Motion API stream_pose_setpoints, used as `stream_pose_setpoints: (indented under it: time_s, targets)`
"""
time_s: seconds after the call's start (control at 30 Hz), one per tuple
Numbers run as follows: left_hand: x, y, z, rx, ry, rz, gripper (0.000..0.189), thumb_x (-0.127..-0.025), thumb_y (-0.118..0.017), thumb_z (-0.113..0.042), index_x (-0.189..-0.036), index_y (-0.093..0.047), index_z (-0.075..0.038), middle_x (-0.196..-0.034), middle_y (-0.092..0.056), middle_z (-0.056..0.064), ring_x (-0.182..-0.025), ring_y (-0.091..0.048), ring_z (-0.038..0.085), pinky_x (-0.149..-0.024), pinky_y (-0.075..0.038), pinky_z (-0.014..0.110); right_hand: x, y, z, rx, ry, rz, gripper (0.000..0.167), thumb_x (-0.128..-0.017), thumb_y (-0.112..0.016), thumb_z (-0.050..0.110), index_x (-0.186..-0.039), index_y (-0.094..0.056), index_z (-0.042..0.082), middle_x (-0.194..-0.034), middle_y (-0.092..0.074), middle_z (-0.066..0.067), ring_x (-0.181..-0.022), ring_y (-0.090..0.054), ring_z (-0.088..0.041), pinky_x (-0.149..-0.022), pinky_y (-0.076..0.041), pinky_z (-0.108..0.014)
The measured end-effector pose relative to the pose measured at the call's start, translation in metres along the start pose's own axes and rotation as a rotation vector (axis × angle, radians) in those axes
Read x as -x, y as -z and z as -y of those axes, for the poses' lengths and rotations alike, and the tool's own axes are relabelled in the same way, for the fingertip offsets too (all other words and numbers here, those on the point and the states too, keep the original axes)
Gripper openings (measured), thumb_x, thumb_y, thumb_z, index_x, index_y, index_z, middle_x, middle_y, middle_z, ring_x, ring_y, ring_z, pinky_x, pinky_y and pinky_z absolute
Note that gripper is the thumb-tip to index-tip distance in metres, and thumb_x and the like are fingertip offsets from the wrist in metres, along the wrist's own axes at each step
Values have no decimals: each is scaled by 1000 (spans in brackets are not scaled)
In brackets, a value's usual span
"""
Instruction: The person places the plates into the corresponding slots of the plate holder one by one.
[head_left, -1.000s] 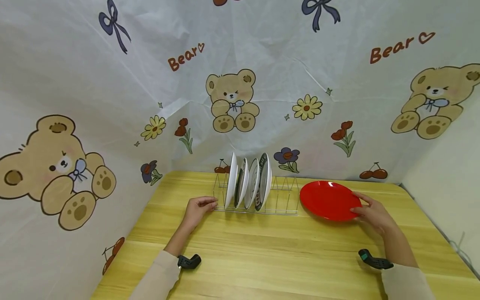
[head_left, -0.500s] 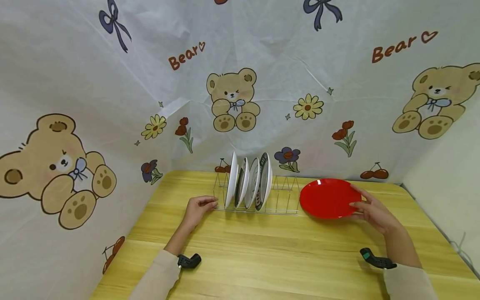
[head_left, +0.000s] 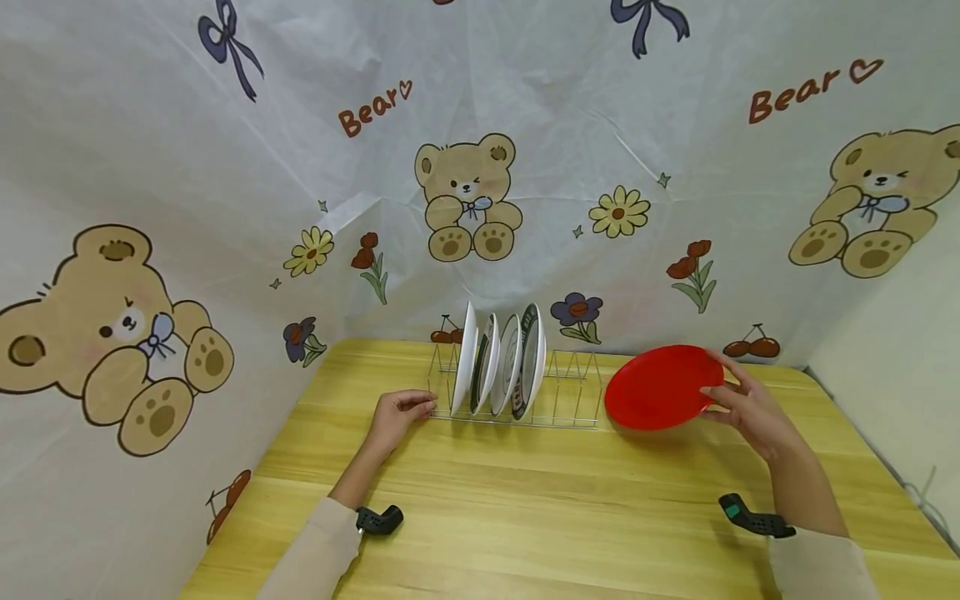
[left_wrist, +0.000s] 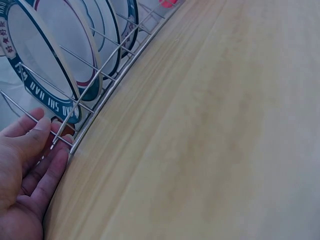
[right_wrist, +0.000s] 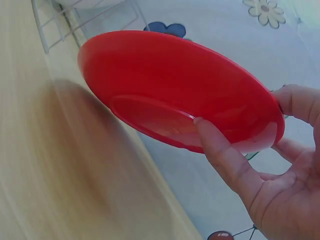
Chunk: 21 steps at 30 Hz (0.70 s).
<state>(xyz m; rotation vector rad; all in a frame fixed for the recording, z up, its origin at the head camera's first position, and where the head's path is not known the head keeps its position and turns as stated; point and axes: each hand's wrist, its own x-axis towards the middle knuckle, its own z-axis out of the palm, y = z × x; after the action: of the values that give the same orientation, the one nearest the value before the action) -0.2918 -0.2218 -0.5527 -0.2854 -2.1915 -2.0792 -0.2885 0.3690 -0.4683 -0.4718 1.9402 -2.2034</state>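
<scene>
My right hand [head_left: 757,415] grips a red plate [head_left: 662,387] by its right rim, thumb on the inner face and fingers around the edge. The plate is tilted and raised above the table, to the right of a wire dish rack [head_left: 557,427]. In the right wrist view the thumb [right_wrist: 220,150] lies on the inside of the red plate [right_wrist: 170,75]. At the left end of the rack, my left hand [head_left: 400,417] pinches its wire frame. Several white plates [head_left: 528,362], some with dark patterned rims, stand upright side by side in the rack's left and middle slots.
The yellow wood table [head_left: 525,508] carries the rack near its back edge. Behind and to the left hangs a white cloth [head_left: 547,150] printed with bears and flowers. A pale wall [head_left: 907,367] bounds the right side, with a thin cable [head_left: 924,500] beside it.
My right hand has lifted the red plate off the table and tilted it, its far side rising. The left hand stays at the rack's left end, and the rack plates have not moved.
</scene>
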Motion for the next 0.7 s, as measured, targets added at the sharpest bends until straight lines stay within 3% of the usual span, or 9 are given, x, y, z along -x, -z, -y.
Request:
stream_pose_setpoints:
  time_s: [0.47, 0.7]
  targets:
    - [0, 2, 2, 5, 16, 6, 23, -90, -77, -7, -110, -76, 5, -112, -72, 25, -94, -74, 27, -78, -64, 34, 3, -25, 33, -4, 110, -106, 65, -105, -48, -3, -162, -23, 15, -136, -40, -2, -106, -66, -13, -76, -64, -37]
    - [0, 2, 1, 7, 23, 9, 23, -90, -77, -7, -110, -76, 5, -112, -72, 25, -93, -74, 26, -78, -64, 33, 4, -33, 45, -12, 146, -137, 65, -104, -49, -4, -162, -26, 15, -132, -43, -4, -108, -65, -13, -74, -64, -37]
